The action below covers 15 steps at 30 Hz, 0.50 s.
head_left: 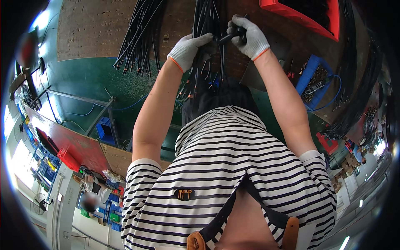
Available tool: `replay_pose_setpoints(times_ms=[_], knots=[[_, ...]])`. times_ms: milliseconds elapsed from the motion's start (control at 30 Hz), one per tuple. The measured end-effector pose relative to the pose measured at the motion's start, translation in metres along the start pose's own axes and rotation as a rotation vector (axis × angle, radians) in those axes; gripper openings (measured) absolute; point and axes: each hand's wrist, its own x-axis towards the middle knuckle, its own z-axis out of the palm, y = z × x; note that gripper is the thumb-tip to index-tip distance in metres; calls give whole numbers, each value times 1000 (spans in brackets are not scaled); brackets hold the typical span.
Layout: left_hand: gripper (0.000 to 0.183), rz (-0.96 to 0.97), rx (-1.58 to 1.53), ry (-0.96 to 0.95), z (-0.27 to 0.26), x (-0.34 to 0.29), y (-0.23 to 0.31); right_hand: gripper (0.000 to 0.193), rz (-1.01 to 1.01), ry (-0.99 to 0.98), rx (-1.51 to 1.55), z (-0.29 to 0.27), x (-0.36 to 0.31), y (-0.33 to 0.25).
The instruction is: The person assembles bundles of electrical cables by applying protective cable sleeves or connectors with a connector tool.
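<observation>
Both my hands wear white knit gloves with orange cuffs. My left hand is closed around a black cable bundle that hangs over the near edge of the brown table. Below that hand dangle the cables' stripped ends, tipped with copper. Just to the right, my right hand is closed, its fingers curled around a small black part that reaches across to the cables. Its exact kind is too dark to make out. A second bundle of black cables lies to the left, its copper tips overhanging the edge.
A red bin with black pieces stands at the far right. Nearer, a blue tray holds small metal parts, with a blue hose beside it. More black cables drape down the right. Metal framing stands at left.
</observation>
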Motion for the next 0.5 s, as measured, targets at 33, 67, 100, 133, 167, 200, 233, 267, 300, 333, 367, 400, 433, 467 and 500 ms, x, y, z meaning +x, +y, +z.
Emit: replay_pose_setpoints(times_ms=[33,67,100,133,167,200,233,267,300,333,367,400,433,467,500], knots=[[28,-11,-20,-20,6,-1,1,11,0,-32,41,5,-10,4],[27,0,2,-42,9,-1,3,11,20,-76,85,4,-11,9],[27,0,5,-42,10,0,0,11,43,-123,127,9,-16,12],[25,32,-43,-37,10,3,-5,11,40,-124,130,14,-21,16],[22,64,-90,-31,10,3,-9,12,-22,-80,198,19,-27,21],[22,63,-82,-36,9,4,-9,13,-89,-33,270,22,-32,22],[21,49,-87,-49,6,4,-8,13,-95,-32,277,18,-34,25],[20,35,-91,-62,3,4,-8,15,-151,20,264,11,-36,31],[20,35,-84,-64,1,5,-9,17,-206,71,250,10,-39,34],[21,30,-121,-72,-1,6,-11,17,-210,71,256,9,-43,37],[22,25,-158,-80,-2,9,-12,22,-225,39,137,9,-48,42],[22,24,-152,-82,1,8,-13,28,-236,8,17,9,-53,47],[22,41,-144,-72,5,9,-14,37,-307,-17,-132,11,-47,54],[22,58,-136,-61,8,9,-15,38,-331,38,-167,13,-44,59],[22,57,-130,-63,9,10,-15,40,-355,92,-202,19,-44,60]])
